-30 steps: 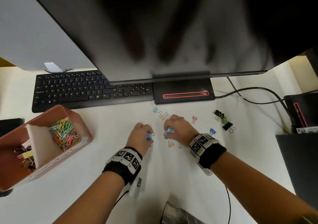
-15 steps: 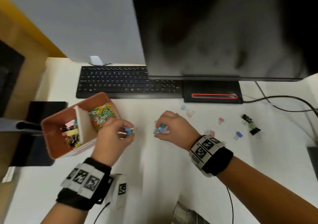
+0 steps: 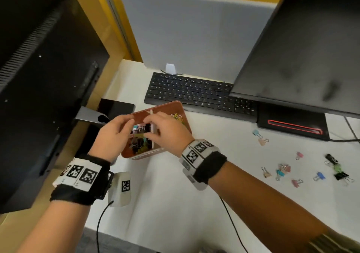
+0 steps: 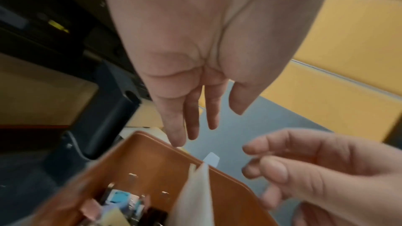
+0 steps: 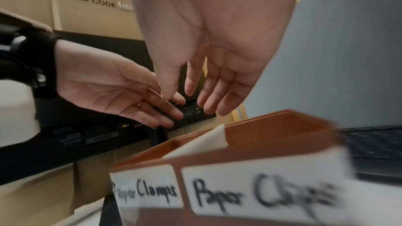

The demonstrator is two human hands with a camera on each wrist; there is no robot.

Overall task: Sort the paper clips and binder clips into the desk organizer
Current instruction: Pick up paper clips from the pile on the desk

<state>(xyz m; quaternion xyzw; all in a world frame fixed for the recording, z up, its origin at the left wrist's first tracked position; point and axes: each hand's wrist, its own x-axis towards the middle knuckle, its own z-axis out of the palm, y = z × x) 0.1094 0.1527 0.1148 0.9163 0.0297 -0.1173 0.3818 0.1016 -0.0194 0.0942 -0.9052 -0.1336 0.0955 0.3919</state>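
head view shows our left hand [image 3: 112,136] and right hand [image 3: 167,131], fingers spread and holding nothing, over the brown plastic desk organizer [image 3: 165,107]'s left binder-clip compartment; we should release low, left of its white divider [image 4: 195,193], while pastel binder clips [image 3: 280,172] wait on the white worktop [image 3: 224,147].

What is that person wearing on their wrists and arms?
Each wrist carries a black fabric band topped by a white strip of square black-and-white code markers; the left wrist has the same. A white camera pod with its own marker hangs below the left wrist, trailing a thin black cable. The forearms are bare, without sleeves.
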